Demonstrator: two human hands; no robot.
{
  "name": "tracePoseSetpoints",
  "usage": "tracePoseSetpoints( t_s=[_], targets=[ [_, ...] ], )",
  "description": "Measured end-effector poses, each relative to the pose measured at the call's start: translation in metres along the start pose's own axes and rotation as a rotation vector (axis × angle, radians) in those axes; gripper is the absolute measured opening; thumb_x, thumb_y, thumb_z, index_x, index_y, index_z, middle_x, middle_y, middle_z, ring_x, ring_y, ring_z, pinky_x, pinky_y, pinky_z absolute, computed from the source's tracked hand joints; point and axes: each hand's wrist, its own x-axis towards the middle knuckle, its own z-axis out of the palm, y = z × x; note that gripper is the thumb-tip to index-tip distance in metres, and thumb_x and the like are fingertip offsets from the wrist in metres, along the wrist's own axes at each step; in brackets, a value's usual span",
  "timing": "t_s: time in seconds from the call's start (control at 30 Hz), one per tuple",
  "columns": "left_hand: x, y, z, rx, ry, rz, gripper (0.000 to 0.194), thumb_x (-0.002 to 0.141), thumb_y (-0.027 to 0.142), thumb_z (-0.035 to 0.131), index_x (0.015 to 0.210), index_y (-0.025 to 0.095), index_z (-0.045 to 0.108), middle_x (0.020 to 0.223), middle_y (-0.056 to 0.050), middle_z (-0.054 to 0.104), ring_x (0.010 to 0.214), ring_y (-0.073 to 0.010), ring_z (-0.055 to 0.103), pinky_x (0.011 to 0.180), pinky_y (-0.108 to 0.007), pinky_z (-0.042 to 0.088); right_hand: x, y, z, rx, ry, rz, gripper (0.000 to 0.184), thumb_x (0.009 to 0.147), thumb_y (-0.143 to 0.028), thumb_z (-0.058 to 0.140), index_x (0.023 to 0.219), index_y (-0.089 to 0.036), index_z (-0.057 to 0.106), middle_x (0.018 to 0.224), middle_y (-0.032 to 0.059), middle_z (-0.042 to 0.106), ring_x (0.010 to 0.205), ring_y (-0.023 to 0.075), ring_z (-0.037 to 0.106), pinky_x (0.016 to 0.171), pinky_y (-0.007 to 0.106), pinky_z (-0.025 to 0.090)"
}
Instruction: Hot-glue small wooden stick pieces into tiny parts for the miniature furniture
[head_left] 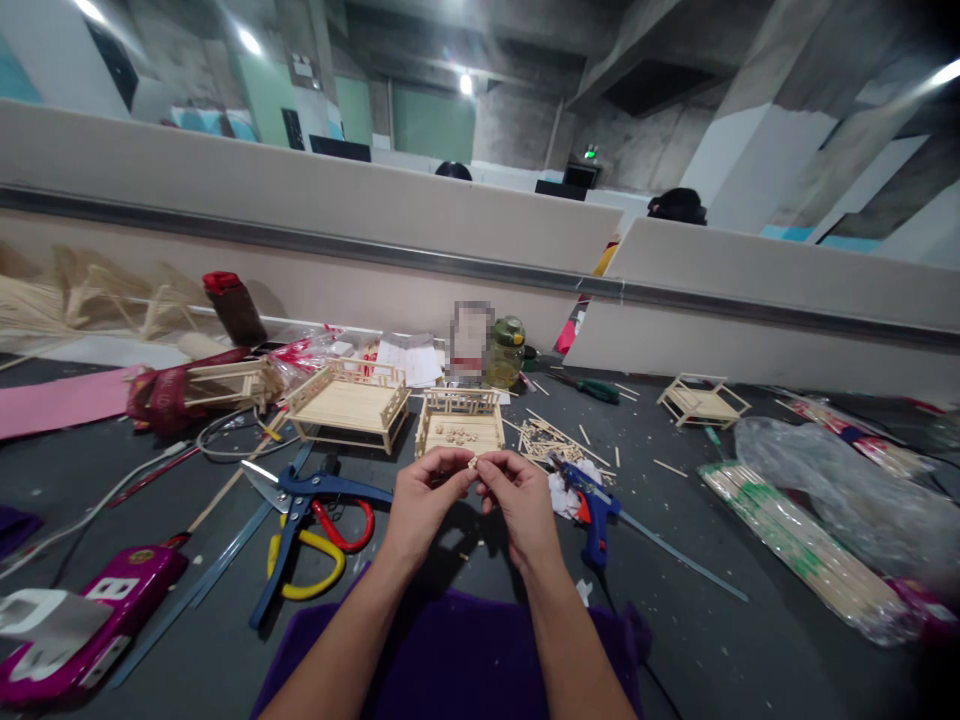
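The piece was tiny and pale, the colour of bare wood, with a knobbly outline; the fingertips covered much of it, so its full shape could not be told. It was held up between the two hands, over the near edge of the small model. The left hand had a narrow grip, thumb and forefinger pinched on the piece. The right hand met it from the other side, its grip just as narrow, thumb and fingers closed on the same piece.

The small model looked like a little bed of light wood: a flat, slatted floor with railings along the back and sides. On that floor lay a loose cluster of pale bits, close to the piece in colour and size. Just left of it stood the large model, on short legs, with latticed railings. To the right, well apart, stood a low frame of the same wood.

Short sticks were scattered beyond the right hand, near a blue glue gun. Left of the hands lay blue-handled cutters and red-and-yellow scissors. Purple cloth lay below the wrists on the dark surface.
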Motion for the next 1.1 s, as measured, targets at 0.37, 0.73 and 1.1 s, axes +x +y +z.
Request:
tracePoseSetpoints(
  t_s=[0.37, 0.73, 1.1],
  targets=[
    [0.001, 0.001, -0.002, -0.022, 0.031, -0.023, 0.026, 0.069, 0.030, 0.078, 0.091, 0.018, 0.070, 0.082, -0.001, 0.068, 0.070, -0.0115, 0.059, 0.061, -0.021, 0.050, 0.006, -0.014, -0.028, -0.231, 0.133, -0.078, 0.026, 0.075, -0.041, 0.065, 0.086, -0.017, 0.067, 0.073, 0.0029, 0.065, 0.058, 0.0141, 0.056, 0.044, 0.022, 0.041],
    [0.002, 0.005, 0.000, -0.107, 0.012, -0.080, 0.026, 0.064, 0.028, 0.080, 0.086, 0.017, 0.071, 0.077, -0.001, 0.065, 0.069, -0.0124, 0.057, 0.061, -0.023, 0.050, -0.048, -0.044, -0.111, -1.585, 0.385, 0.332, 0.034, 0.091, -0.047, 0.041, 0.078, -0.024, 0.062, 0.073, 0.0095, 0.069, 0.067, 0.0258, 0.065, 0.052, 0.030, 0.033],
    [0.001, 0.007, -0.001, -0.173, 0.011, -0.110, 0.028, 0.064, 0.029, 0.081, 0.087, 0.016, 0.070, 0.080, -0.002, 0.066, 0.072, -0.0132, 0.058, 0.061, -0.023, 0.051, -0.030, 0.004, -0.142, -1.366, 0.414, 0.319, 0.027, 0.081, -0.045, 0.052, 0.084, -0.019, 0.059, 0.082, 0.0135, 0.070, 0.078, 0.0287, 0.067, 0.061, 0.032, 0.042]
  ],
)
